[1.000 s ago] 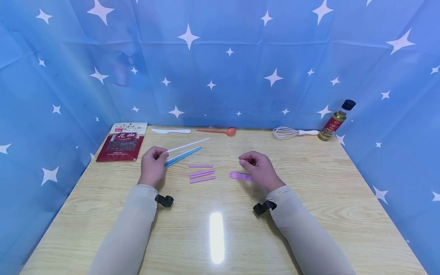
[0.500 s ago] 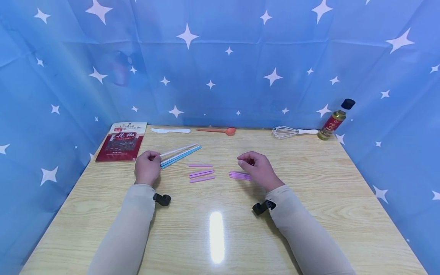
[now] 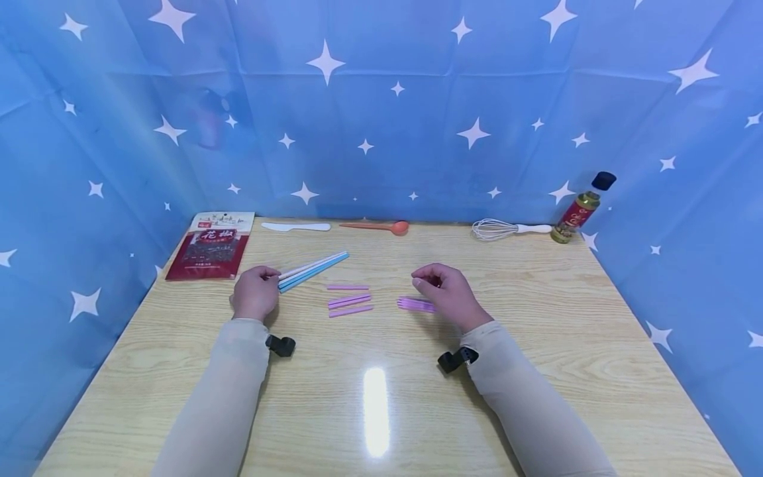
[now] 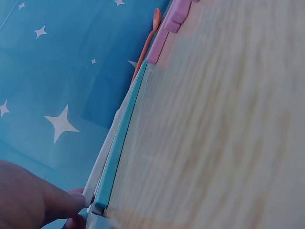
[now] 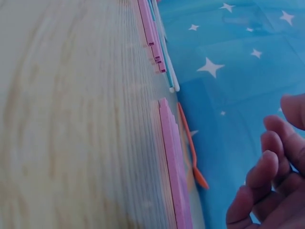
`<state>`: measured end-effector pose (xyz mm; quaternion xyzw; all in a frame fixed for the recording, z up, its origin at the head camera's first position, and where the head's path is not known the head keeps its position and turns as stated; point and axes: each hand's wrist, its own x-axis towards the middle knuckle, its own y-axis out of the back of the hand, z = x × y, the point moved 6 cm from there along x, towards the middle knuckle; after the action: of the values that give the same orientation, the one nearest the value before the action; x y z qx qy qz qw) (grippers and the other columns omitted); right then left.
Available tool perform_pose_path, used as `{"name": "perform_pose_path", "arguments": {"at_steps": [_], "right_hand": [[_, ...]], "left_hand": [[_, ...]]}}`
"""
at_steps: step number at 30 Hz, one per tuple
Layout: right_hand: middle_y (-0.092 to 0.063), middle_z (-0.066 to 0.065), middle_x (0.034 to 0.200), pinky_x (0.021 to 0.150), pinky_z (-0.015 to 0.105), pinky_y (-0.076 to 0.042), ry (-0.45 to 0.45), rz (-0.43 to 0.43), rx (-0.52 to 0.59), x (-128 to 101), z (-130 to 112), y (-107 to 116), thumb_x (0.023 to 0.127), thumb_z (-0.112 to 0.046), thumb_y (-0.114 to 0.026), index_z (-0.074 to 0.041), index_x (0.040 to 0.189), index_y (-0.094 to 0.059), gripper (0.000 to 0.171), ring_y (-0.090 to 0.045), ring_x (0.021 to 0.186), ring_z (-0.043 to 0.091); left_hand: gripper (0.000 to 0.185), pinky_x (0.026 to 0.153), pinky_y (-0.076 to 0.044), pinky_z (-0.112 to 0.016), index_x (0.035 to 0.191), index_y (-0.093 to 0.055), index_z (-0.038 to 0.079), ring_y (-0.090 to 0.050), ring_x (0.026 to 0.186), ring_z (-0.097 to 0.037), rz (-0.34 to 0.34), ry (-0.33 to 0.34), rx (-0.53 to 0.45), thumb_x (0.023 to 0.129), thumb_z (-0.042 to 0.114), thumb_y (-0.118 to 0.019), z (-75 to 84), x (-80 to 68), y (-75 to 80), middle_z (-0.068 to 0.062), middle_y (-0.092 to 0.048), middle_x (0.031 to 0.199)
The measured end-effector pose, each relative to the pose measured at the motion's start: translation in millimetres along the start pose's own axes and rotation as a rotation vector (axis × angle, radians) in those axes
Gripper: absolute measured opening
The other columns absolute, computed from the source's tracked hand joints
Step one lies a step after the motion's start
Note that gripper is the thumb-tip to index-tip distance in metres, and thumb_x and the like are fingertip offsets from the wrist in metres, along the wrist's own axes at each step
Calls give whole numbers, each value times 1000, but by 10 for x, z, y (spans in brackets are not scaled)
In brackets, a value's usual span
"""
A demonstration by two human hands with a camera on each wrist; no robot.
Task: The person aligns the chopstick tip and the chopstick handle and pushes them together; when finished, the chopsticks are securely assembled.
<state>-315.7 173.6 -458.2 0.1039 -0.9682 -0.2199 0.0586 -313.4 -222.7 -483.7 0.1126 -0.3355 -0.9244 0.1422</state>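
Note:
My left hand (image 3: 256, 295) pinches the near end of a slim white chopstick (image 3: 306, 263) between thumb and finger. That chopstick lies alongside another white one and blue chopsticks (image 3: 316, 271), all slanting up to the right. In the left wrist view the thumb is right at the white chopstick's (image 4: 106, 152) end, beside the blue chopstick (image 4: 121, 138). My right hand (image 3: 450, 295) hovers with loosely curled fingers and holds nothing. Below it lies a bundle of pink sticks (image 3: 415, 305), partly hidden by the hand. Several shorter-looking pink sticks (image 3: 350, 301) lie between the hands.
A red spice packet (image 3: 208, 248) lies at the back left, close to my left hand. Along the back edge are a white knife (image 3: 296, 227), an orange spoon (image 3: 399, 228), a whisk (image 3: 497, 229) and an oil bottle (image 3: 576, 213). A blue starry curtain (image 3: 381, 112) stands behind.
My left hand has moved left and slightly down with the white chopstick, whose far end has come down against the other white and blue chopsticks. The right hand has barely moved.

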Motion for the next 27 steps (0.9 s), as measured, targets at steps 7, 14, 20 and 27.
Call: {"name": "perform_pose_path", "arguments": {"at_steps": [7,14,20,27], "right_hand": [[-66,7,97,73,36,-47,-54,-60,-81,15,39,-3,105,-23,-67,-5,119,-75,24,-54,83,26],[-57,6,82,65,36,-42,-135,-179,-233,6,106,-19,100,-19,-68,-15,104,-78,12,-49,71,24],[-62,4,82,65,35,-42,-139,-286,-313,-4,135,-76,99,-16,-70,-17,96,-79,9,-50,69,21],[-63,3,84,64,35,-45,-135,-318,-333,-45,113,-119,95,-11,-74,-12,95,-77,4,-53,71,20]], "left_hand": [[32,102,-28,-59,131,-69,10,-59,109,-37,12,-10,-23,109,26,-52,32,-4,-2,-16,-66,121],[21,74,-45,-39,120,-71,8,-55,81,-25,-163,-303,-43,106,20,-60,376,-145,-237,-9,-60,95],[15,65,-44,-34,111,-76,11,-50,70,-19,-521,-477,39,105,19,-64,590,-402,-591,-4,-60,84],[12,68,-45,-33,106,-78,12,-51,71,-17,-580,-469,89,103,13,-66,634,-501,-680,-2,-63,86]]}}
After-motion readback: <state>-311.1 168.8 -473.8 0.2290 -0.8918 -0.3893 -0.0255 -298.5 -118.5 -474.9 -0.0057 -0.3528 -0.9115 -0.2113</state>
